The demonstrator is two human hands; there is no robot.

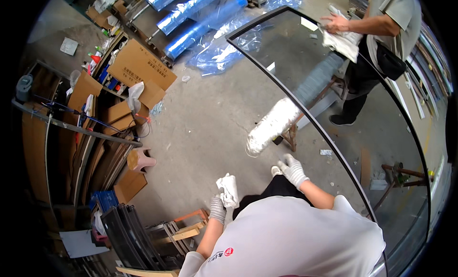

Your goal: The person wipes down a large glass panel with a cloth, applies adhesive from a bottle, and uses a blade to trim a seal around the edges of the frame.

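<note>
My left hand, in a pale striped knit glove, is closed on a crumpled white cloth held low over the floor. My right hand, gloved the same way, is held out in front of my body with its fingers apart; I make out nothing in it. To its right lies a large dark-framed glass panel, raised off the floor. Across the panel a co-worker's bare hand presses another white cloth on the glass.
A plastic-wrapped roll lies partly under the panel, near a rusty trestle. Blue film rolls lie at the back. On the left are a cardboard box, a pink stool and dark frames leaning together.
</note>
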